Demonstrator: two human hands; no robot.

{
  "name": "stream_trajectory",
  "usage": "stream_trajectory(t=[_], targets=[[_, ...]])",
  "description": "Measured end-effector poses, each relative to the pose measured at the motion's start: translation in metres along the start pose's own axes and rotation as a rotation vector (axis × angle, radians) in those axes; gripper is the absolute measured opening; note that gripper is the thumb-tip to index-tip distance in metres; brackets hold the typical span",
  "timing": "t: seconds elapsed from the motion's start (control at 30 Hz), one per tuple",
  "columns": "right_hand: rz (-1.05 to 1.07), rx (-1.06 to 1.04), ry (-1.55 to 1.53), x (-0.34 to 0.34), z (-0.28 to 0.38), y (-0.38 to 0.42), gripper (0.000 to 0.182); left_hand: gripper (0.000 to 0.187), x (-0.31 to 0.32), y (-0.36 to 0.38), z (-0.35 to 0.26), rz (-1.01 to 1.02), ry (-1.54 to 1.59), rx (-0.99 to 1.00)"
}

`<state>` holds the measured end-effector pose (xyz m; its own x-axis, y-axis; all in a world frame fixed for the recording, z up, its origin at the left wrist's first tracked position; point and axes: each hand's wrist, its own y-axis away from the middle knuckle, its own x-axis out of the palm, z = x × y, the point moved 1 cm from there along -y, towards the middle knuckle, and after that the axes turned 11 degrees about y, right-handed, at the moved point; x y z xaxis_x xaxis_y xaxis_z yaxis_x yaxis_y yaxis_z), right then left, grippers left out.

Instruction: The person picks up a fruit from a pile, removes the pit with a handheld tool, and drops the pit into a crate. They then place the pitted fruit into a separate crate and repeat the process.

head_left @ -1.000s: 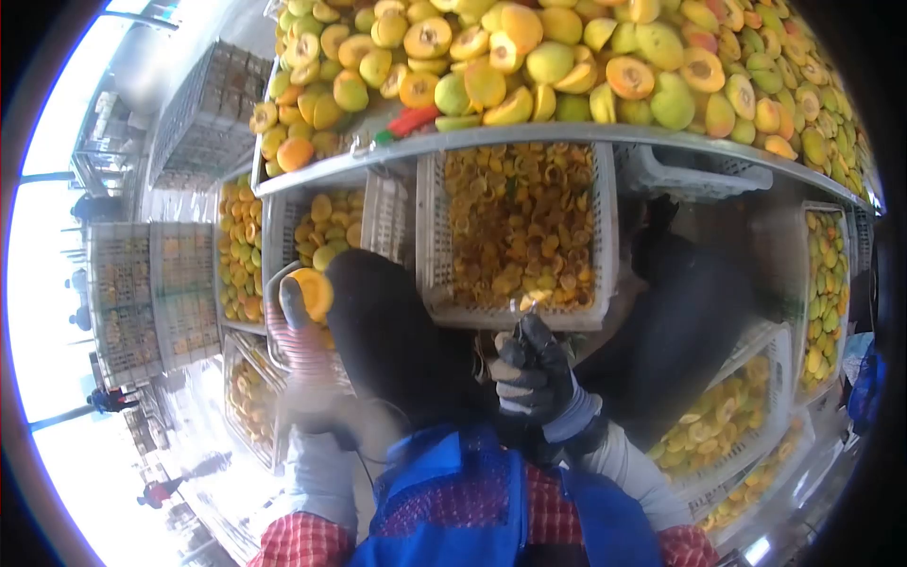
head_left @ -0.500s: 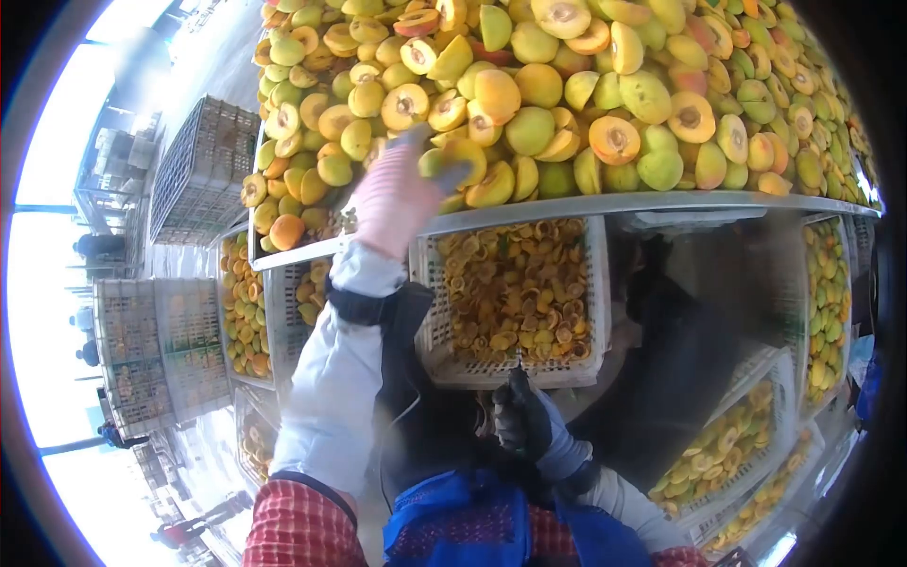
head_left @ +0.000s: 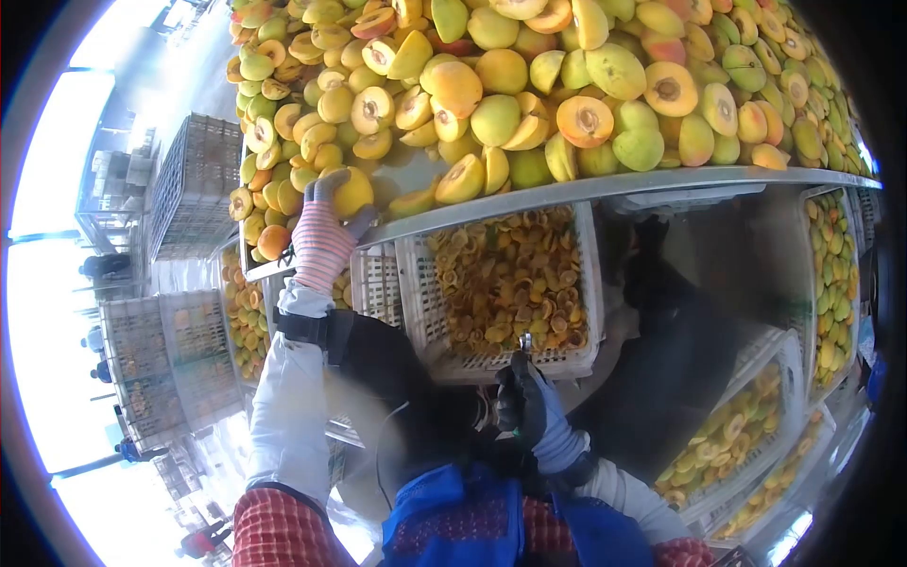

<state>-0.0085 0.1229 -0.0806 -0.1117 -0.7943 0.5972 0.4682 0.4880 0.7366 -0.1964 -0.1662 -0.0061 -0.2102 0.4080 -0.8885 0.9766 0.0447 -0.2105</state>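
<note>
My left hand (head_left: 321, 241), in a pink-striped glove with grey fingertips, is at the near left edge of the metal tray (head_left: 605, 184). Its fingers and thumb curl around a yellow peach (head_left: 353, 192). Whole and halved peaches (head_left: 496, 120) are heaped beyond it, some halves showing their pits. Low in the middle, my right hand (head_left: 529, 406), in a black and grey glove, is closed on a small tool (head_left: 526, 342) whose metal tip points up; the fist hides the rest. In front of that hand sits a white crate (head_left: 406, 298) of small brownish-yellow peach pieces (head_left: 505, 279).
Stacked crates (head_left: 196, 184) and a wrapped crate stack (head_left: 170, 364) stand at left. Crates of peaches are at right, one with whole fruit (head_left: 831, 283) and one lower down with halves (head_left: 732, 439). My dark-clad leg (head_left: 661, 369) lies right of the middle crate.
My left hand has moved left and toward me with the peach, leaving a bare patch of tray. My right hand is nearly still, its tool tip turned slightly. The view has shifted a little.
</note>
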Motion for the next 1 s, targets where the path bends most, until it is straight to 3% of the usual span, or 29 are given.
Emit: stream_trajectory(t=[0.13,0.17,0.23,0.3,0.33,0.4,0.47,0.57,0.63,0.73,0.77,0.83,0.87,1.0], targets=[[0.015,0.013,0.038,0.014,0.014,0.012,0.042,0.059,0.002,0.022,-0.033,-0.069,0.251,0.092],[0.118,-0.007,-0.021,0.016,0.019,0.017,0.042,0.059,0.0,0.036,-0.056,-0.058,0.298,0.098],[0.329,-0.032,-0.138,0.016,0.024,0.026,0.044,0.055,-0.01,0.073,-0.113,0.147,0.278,0.081],[0.215,-0.122,-0.048,0.01,0.019,0.021,0.046,0.043,-0.01,0.102,-0.143,0.296,0.412,0.221],[0.156,-0.167,-0.002,0.008,0.017,0.019,0.047,0.038,-0.007,0.115,-0.149,0.308,0.38,0.398],[0.237,-0.106,-0.194,0.011,0.017,0.019,0.046,0.033,-0.002,0.139,-0.155,0.311,0.31,0.66],[0.407,-0.071,-0.346,0.011,0.017,0.018,0.041,0.033,-0.005,0.149,-0.154,0.272,0.295,0.661],[0.36,-0.168,-0.081,0.007,0.019,0.018,0.037,0.035,-0.006,0.164,-0.151,0.255,0.336,0.645],[0.376,-0.212,0.014,0.002,0.02,0.024,0.039,0.049,-0.007,0.175,-0.146,0.23,0.462,0.569],[0.292,-0.28,0.094,0.022,0.029,0.036,0.044,0.062,-0.007,0.197,-0.142,0.111,1.03,0.043],[0.273,-0.307,0.093,0.03,0.032,0.042,0.046,0.064,0.002,0.206,-0.144,0.063,1.166,-0.264],[0.259,-0.362,0.037,0.031,0.022,0.035,0.046,0.063,0.007,0.209,-0.146,0.083,1.374,-0.473],[0.232,-0.355,0.092,0.033,0.021,0.035,0.045,0.05,0.01,0.211,-0.149,0.052,1.389,-0.478],[0.16,-0.383,0.25,0.031,0.016,0.037,0.04,0.03,0.012,0.208,-0.152,-0.049,1.423,-0.702]])
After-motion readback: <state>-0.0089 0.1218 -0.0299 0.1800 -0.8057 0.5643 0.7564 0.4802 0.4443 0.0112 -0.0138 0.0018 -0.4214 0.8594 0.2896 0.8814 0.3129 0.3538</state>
